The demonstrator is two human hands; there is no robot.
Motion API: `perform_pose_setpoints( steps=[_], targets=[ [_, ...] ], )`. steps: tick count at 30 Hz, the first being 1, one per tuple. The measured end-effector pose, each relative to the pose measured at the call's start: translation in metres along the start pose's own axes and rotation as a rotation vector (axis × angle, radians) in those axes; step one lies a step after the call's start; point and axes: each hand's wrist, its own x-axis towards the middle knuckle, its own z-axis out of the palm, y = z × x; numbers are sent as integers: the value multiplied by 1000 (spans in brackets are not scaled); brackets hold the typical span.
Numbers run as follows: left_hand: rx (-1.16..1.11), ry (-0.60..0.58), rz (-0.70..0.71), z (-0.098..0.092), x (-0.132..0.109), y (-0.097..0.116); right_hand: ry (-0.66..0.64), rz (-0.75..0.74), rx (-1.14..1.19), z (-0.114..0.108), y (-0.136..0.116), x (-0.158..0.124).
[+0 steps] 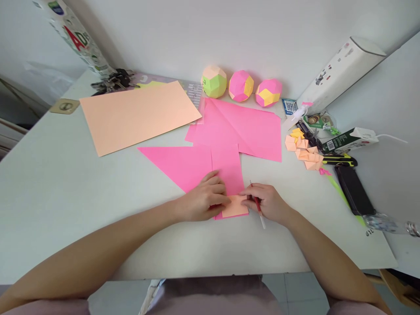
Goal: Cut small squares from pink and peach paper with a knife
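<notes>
A small peach paper rectangle (234, 207) lies on the lower end of a pink paper strip (226, 168), near the table's front. My left hand (207, 199) has its fingers curled and pressed down on the left part of the peach piece. At its right edge, the fingertips of my right hand (267, 201) touch the peach piece. A thin pen refill with red ink (258, 205) is held among the right fingers, its clear end pointing down toward me. The pink strip joins a pink triangular flap (177, 164) spreading left; part of this sheet is under my left hand.
A large peach sheet (141, 118) lies back left, beside keys (118, 81). More pink paper (249, 129) lies behind my hands, before several faceted paper balls (241, 85). On the right are folded peach pieces (308, 155), a cutter (339, 160) and a black case (354, 189).
</notes>
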Motion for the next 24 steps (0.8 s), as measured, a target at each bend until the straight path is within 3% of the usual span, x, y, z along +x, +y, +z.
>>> perform_pose_setpoints(
  steps=[14,19,24],
  targets=[
    [68,-60,-23,3,-3,1,-17,24,-25,1,-4,0],
    [92,-75,-40,2,-2,3,-18,40,-216,-3,-7,-2],
    [89,-79,-33,-1,-1,3,-123,37,-327,-14,-8,-4]
  ],
)
